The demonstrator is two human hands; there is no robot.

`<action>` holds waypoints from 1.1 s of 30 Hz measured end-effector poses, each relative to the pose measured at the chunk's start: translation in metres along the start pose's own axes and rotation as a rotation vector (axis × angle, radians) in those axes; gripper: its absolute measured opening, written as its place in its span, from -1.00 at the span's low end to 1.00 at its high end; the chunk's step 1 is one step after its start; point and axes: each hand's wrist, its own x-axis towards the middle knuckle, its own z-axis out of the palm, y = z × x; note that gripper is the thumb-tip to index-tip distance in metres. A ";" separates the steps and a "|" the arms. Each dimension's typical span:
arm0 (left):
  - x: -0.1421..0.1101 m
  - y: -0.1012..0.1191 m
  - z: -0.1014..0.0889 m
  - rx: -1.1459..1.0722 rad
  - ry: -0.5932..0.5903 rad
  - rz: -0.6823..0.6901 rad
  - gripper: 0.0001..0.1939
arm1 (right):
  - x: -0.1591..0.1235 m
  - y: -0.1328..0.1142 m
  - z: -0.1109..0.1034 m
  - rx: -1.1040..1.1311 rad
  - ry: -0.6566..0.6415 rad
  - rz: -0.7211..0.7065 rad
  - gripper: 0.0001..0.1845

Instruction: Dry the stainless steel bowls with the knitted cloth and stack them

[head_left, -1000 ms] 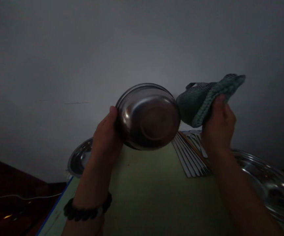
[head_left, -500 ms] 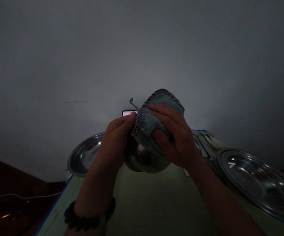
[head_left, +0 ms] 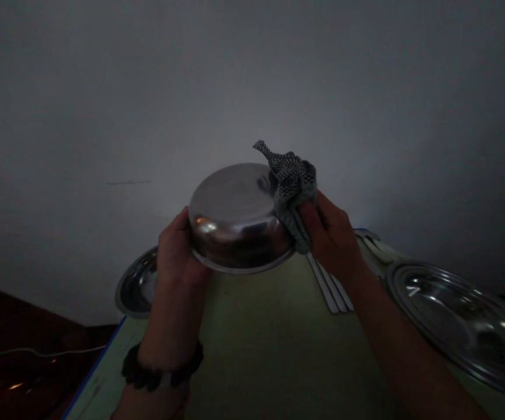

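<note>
A shiny metal bowl is held up over the table, its flat underside facing up and toward me. My left hand grips the bowl's left side, with the fingers partly hidden beneath it. In my right hand is a bunched grey-green cloth with a black-and-white checked edge. The cloth presses against the bowl's right side, and a small twisted end of it sticks up.
A metal basin stands at the table's left edge, and a wide metal tray lies at the right. Several utensils with metal handles lie behind my right hand. The pale green table meets a grey wall.
The bowl has been raised and turned so its underside shows. The cloth, earlier spread over it, is now bunched at its right side. The phone at the back is no longer visible.
</note>
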 end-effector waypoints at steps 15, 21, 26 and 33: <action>-0.026 -0.022 0.020 -0.120 -0.129 -0.058 -0.55 | -0.007 -0.023 0.021 -0.481 -0.215 -0.344 -0.52; -0.036 -0.041 0.025 0.023 -0.083 -0.109 -0.65 | -0.005 -0.023 0.017 -0.433 -0.239 -0.300 -0.53; -0.040 -0.051 0.025 0.324 -0.160 0.032 -0.77 | 0.004 -0.007 -0.001 -0.363 -0.213 -0.234 -0.62; -0.025 -0.043 0.020 0.199 -0.025 -0.138 -0.75 | 0.010 0.027 -0.027 -0.002 -0.094 0.092 -0.62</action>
